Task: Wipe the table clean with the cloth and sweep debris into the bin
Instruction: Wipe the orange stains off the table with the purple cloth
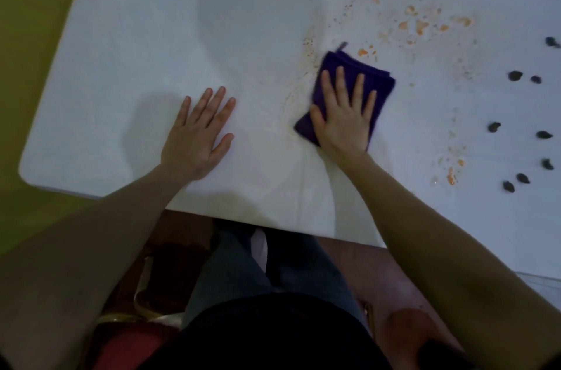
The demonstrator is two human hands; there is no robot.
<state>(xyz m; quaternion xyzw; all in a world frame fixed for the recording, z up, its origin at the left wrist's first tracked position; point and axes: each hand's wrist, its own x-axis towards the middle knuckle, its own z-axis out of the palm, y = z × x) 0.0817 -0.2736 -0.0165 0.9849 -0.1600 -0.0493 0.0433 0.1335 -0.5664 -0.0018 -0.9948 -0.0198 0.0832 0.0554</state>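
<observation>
Head view, near to far: left hand flat on white table, fingers straight, holding nothing; right hand spread flat, pressing folded purple cloth onto tabletop, not gripping; orange smears beyond cloth; dark debris bits scattered far right.

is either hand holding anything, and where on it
Nothing is gripped. The right hand presses flat on the middle of the cloth; the left hand rests flat on the table.
</observation>
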